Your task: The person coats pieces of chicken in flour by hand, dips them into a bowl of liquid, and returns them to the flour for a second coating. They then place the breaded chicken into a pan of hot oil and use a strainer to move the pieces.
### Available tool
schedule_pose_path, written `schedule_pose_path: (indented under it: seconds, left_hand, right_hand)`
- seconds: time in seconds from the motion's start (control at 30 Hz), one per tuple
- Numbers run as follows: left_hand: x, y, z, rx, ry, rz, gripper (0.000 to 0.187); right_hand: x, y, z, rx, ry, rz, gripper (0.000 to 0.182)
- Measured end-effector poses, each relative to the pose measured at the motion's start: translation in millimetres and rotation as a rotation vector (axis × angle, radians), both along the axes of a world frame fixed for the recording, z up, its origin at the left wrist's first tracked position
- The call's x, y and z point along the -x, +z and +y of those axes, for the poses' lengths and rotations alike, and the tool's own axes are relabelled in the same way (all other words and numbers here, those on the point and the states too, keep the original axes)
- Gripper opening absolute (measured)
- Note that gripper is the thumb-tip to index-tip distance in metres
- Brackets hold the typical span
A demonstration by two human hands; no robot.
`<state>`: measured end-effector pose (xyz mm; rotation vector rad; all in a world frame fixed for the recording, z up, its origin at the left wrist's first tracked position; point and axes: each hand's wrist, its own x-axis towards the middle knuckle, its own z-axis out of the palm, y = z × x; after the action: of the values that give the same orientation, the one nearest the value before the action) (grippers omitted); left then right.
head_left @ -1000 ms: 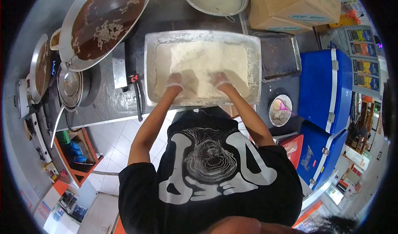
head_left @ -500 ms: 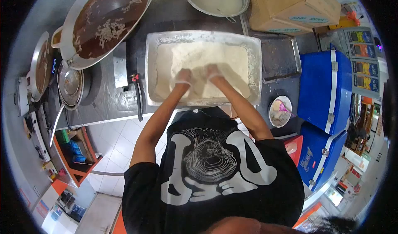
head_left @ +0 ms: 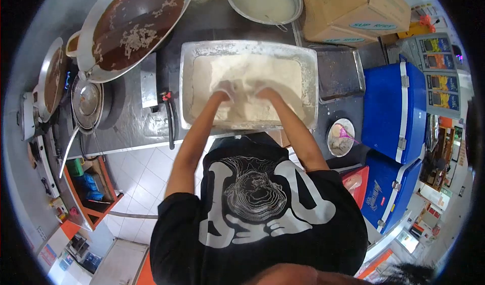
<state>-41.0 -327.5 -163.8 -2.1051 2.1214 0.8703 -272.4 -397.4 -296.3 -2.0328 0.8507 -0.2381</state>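
Observation:
A large rectangular metal tray [head_left: 248,46] holds a layer of pale flour-like powder [head_left: 242,68]. Down in the powder, left of the tray's middle, is my left hand [head_left: 225,89]. My right hand [head_left: 263,90] is in it too, a short gap to the right. Both hands look whitish with powder and are blurred, so their fingers and anything in them cannot be made out.
A big pan of dark oil [head_left: 131,32] with floating bits stands at the upper left. Beyond the tray is a bowl of cloudy liquid [head_left: 262,1]. Cardboard boxes [head_left: 348,10], an empty metal tray [head_left: 339,75], a small bowl [head_left: 339,146] and blue coolers [head_left: 391,113] are on the right.
My hands have turned inward in the powder, and the right hand has shifted slightly. The powder between them looks more disturbed.

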Motion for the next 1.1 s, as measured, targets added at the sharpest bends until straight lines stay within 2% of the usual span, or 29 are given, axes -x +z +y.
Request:
schedule_pose_path:
  seconds: [0.03,0.07,0.13,0.17,0.2,0.27,0.3,0.33,0.4,0.43,0.47,0.53,0.57,0.63,0.67,0.73,0.77,0.8,0.87,0.9,0.93,0.97,1.0,1.07,1.1]
  left_hand:
    - [7.8,0.3,12.0,0.018,-0.074,0.055,0.023]
    - [13.2,3.7,17.8,0.041,-0.151,0.107,0.024]
    - [19.5,20.9,31.1,0.034,-0.168,0.119,0.025]
    - [21.8,29.2,38.8,0.022,-0.185,0.128,0.026]
    - [23.5,37.9,36.7,0.013,-0.186,0.129,0.026]
    - [25.5,48.1,11.7,-0.159,-0.076,0.076,0.028]
    - [24.7,28.6,6.7,-0.135,-0.087,0.115,0.029]
    - [30.1,0.6,13.5,-0.127,-0.084,0.115,0.029]
    - [35.3,-40.7,34.6,0.206,-0.218,-0.028,0.029]
    - [42.3,7.8,38.6,0.072,-0.025,0.011,0.03]
    - [43.8,17.9,38.6,0.061,-0.027,0.012,0.03]
    - [39.8,30.5,17.5,-0.182,0.061,0.057,0.038]
    - [39.4,38.2,21.9,-0.186,0.063,0.059,0.038]
    - [28.5,53.5,11.1,-0.223,-0.303,0.045,0.047]
    - [27.4,41.1,14.5,-0.222,-0.303,0.042,0.047]
    - [29.8,17.8,27.2,-0.202,-0.192,0.096,0.05]
    - [34.9,14.1,25.1,-0.225,-0.146,0.096,0.042]
    - [36.4,10.4,23.6,-0.222,-0.15,0.098,0.042]
    - [33.5,-20.5,24.5,0.274,0.08,0.157,0.032]
    - [24.6,-42.2,23.5,0.269,0.085,0.157,0.032]
    - [12.7,-67.4,25.8,0.186,-0.095,0.122,0.03]
    - [4.0,-63.1,27.7,0.109,-0.275,0.087,0.028]
    - [-7.0,-57.2,28.4,0.12,-0.272,0.083,0.028]
    - [-18.1,9.9,53.1,0.042,-0.016,0.233,0.029]
    - [-17.4,2.3,62.9,0.101,0.097,0.14,0.031]
  right_hand:
    - [-41.3,143.2,20.2,-0.023,0.197,0.529,0.029]
    - [-34.1,148.4,37.5,-0.024,0.19,0.533,0.029]
    - [-24.9,145.3,60.9,0.262,0.189,0.398,0.022]
    - [-17.2,125.2,78.5,0.145,-0.072,-0.081,0.02]
    - [-12.8,105.3,78.2,0.137,-0.074,-0.081,0.02]
    - [-18.5,106.6,48.9,0.141,-0.081,0.133,0.021]
    - [-25.7,105.7,41.7,0.205,-0.106,0.291,0.019]
    - [-28.4,109.5,37.9,0.213,-0.103,0.291,0.019]
    - [-40.2,123.8,30.2,0.169,-0.041,0.394,0.022]
    - [-45.6,131.2,26.8,0.147,-0.009,0.446,0.024]
    - [-45.4,137.3,34.8,0.108,0.025,0.504,0.026]
    - [-47.4,143.8,29.7,0.068,0.089,0.614,0.03]
    - [-43.7,140.2,33.0,0.064,0.093,0.615,0.03]
    - [-45.6,135.6,15.1,0.117,0.101,0.65,0.032]
    - [-47.9,139.9,20.2,0.118,0.099,0.646,0.032]
    - [-49.9,141.7,35.6,0.142,0.334,0.661,0.033]
    - [-48.0,134.8,32.4,0.183,0.403,0.58,0.033]
    - [-43.1,132.1,24.7,0.184,0.398,0.583,0.033]
    - [-35.6,141.0,12.9,0.207,0.123,0.424,0.035]
    - [-29.7,150.1,11.9,0.203,0.128,0.424,0.035]
    - [-19.0,162.9,17.6,0.256,0.02,0.331,0.036]
    - [-6.6,169.5,21.1,0.315,-0.088,0.238,0.036]
    - [7.5,172.5,19.6,0.326,-0.086,0.234,0.036]
    - [33.2,171.6,30.3,0.034,0.008,0.322,0.039]
    - [34.0,168.1,32.5,0.029,-0.001,0.321,0.039]
